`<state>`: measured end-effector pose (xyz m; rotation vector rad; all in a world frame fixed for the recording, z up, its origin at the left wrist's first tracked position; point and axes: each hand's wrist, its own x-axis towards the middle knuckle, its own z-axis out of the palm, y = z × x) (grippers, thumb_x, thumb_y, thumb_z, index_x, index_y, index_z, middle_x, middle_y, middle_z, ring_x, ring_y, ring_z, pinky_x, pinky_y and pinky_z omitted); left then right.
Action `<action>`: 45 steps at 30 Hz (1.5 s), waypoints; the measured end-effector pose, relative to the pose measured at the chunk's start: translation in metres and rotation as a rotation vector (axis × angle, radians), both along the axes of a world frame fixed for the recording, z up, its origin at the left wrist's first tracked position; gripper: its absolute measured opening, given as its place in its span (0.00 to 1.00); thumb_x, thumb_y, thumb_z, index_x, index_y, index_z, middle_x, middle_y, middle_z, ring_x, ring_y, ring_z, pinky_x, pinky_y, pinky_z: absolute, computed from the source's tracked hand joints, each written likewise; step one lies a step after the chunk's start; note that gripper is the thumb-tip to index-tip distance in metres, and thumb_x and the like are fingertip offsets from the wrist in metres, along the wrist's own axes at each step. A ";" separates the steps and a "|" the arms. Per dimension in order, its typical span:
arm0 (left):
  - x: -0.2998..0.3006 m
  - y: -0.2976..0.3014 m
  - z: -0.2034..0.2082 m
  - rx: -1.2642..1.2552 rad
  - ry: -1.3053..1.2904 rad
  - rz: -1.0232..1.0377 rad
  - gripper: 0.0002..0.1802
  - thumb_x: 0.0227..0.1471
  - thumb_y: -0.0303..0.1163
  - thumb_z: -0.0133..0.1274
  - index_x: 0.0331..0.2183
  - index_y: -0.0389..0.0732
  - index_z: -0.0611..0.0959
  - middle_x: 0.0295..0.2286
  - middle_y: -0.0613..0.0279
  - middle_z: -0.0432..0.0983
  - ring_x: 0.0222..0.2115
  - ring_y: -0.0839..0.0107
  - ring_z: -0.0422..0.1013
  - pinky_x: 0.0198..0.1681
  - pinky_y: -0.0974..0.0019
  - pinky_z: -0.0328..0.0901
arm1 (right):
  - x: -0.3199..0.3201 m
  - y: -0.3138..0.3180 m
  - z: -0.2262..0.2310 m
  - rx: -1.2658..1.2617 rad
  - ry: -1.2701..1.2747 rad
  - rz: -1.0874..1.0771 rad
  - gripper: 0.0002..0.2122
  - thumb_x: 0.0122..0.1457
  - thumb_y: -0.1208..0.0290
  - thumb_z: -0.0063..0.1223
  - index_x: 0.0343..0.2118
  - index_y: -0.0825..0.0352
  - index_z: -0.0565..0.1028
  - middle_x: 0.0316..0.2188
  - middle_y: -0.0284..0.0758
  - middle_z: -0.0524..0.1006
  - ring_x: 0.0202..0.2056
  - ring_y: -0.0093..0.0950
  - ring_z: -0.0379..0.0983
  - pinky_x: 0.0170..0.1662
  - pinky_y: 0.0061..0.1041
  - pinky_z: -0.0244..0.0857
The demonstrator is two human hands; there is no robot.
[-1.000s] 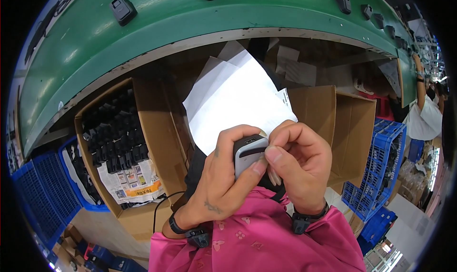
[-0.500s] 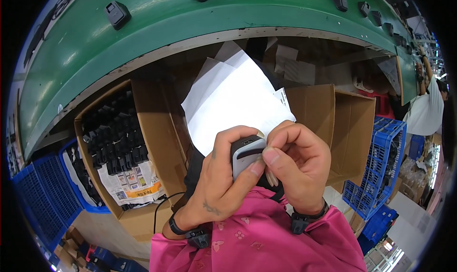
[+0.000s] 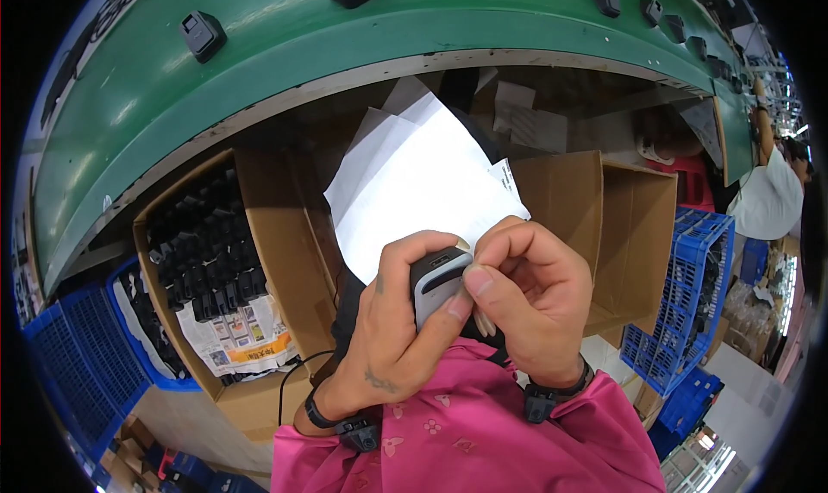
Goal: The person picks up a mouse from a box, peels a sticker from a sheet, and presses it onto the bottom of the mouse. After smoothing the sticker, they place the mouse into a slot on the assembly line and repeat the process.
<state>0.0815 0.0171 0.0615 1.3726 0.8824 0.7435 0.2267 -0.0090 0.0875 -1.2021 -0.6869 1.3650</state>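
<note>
In my left hand [image 3: 398,307] is a small rounded device [image 3: 438,288], grey on its face with a black edge and a dark curved strip. The fingers wrap its far side and the thumb presses on its face. My right hand [image 3: 536,299] meets the device's right edge, thumb and forefinger pinched together there. Whatever may lie in that pinch is too small or hidden to make out. White paper sheets [image 3: 423,174] spread just beyond both hands.
A green bench [image 3: 285,53] curves across the far side, with black device housings [image 3: 203,36] on it. At left stands a cardboard box [image 3: 289,234] of black parts on newspaper; at right, another cardboard box [image 3: 634,243]. Blue crates [image 3: 664,346] flank both boxes.
The view has shifted slightly, so everything sits a little further left. Both hands keep nearly the same hold on the device, with the right pinch still at its edge.
</note>
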 end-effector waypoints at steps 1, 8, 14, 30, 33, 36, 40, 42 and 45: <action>0.000 0.000 0.000 0.000 -0.001 -0.001 0.22 0.53 0.26 0.50 0.48 0.34 0.64 0.35 0.48 0.73 0.34 0.62 0.73 0.38 0.64 0.66 | 0.000 0.000 0.000 0.000 -0.001 -0.001 0.03 0.55 0.82 0.50 0.31 0.73 0.68 0.27 0.32 0.69 0.24 0.13 0.64 0.25 0.12 0.59; 0.000 0.002 0.002 0.049 0.045 -0.012 0.22 0.53 0.27 0.50 0.48 0.34 0.64 0.35 0.48 0.72 0.34 0.63 0.73 0.38 0.65 0.66 | -0.001 0.002 -0.003 0.002 -0.022 -0.008 0.04 0.55 0.82 0.50 0.30 0.73 0.67 0.27 0.32 0.70 0.23 0.13 0.64 0.24 0.12 0.58; -0.004 0.000 -0.002 -0.354 -0.267 0.037 0.22 0.53 0.27 0.48 0.49 0.36 0.63 0.37 0.57 0.70 0.36 0.75 0.67 0.41 0.70 0.63 | 0.004 0.005 -0.007 -0.094 0.044 0.004 0.04 0.55 0.81 0.50 0.30 0.71 0.67 0.28 0.32 0.69 0.23 0.15 0.65 0.26 0.14 0.60; -0.012 0.004 -0.005 -0.514 -0.536 0.022 0.22 0.52 0.27 0.46 0.49 0.35 0.63 0.37 0.57 0.69 0.36 0.75 0.67 0.40 0.71 0.63 | -0.004 0.010 -0.003 -0.046 -0.145 0.084 0.05 0.60 0.75 0.46 0.33 0.73 0.70 0.30 0.33 0.70 0.25 0.17 0.66 0.29 0.17 0.61; -0.013 0.003 -0.008 -0.444 -0.468 0.087 0.22 0.52 0.26 0.46 0.49 0.35 0.63 0.36 0.57 0.69 0.34 0.74 0.69 0.39 0.70 0.64 | -0.009 0.008 -0.007 0.174 -0.708 0.013 0.05 0.57 0.78 0.49 0.34 0.73 0.73 0.29 0.35 0.72 0.25 0.19 0.69 0.29 0.18 0.63; -0.014 0.003 -0.009 -0.227 -0.194 0.117 0.22 0.52 0.25 0.47 0.49 0.35 0.63 0.34 0.55 0.71 0.33 0.69 0.70 0.37 0.68 0.65 | -0.015 0.010 -0.006 0.310 -0.978 0.070 0.06 0.52 0.82 0.53 0.34 0.73 0.75 0.29 0.38 0.74 0.27 0.24 0.71 0.29 0.19 0.65; -0.012 0.003 -0.012 -0.024 -0.037 0.165 0.22 0.52 0.25 0.48 0.49 0.34 0.63 0.32 0.48 0.72 0.31 0.60 0.72 0.36 0.64 0.65 | -0.021 0.009 -0.007 0.342 -1.079 0.033 0.07 0.48 0.82 0.56 0.32 0.72 0.76 0.28 0.40 0.74 0.25 0.28 0.72 0.28 0.22 0.66; -0.014 0.002 -0.012 0.111 0.013 0.137 0.22 0.52 0.25 0.48 0.48 0.34 0.64 0.32 0.49 0.73 0.30 0.60 0.72 0.36 0.64 0.65 | -0.020 0.008 -0.004 0.361 -1.089 0.026 0.06 0.48 0.82 0.56 0.31 0.72 0.76 0.28 0.40 0.74 0.25 0.28 0.72 0.28 0.22 0.66; -0.015 0.004 -0.011 0.068 -0.022 0.114 0.21 0.52 0.25 0.48 0.48 0.34 0.64 0.32 0.50 0.73 0.30 0.63 0.72 0.35 0.65 0.65 | -0.019 0.010 -0.007 0.380 -1.066 0.019 0.04 0.49 0.82 0.56 0.29 0.72 0.74 0.27 0.38 0.74 0.25 0.26 0.71 0.28 0.20 0.64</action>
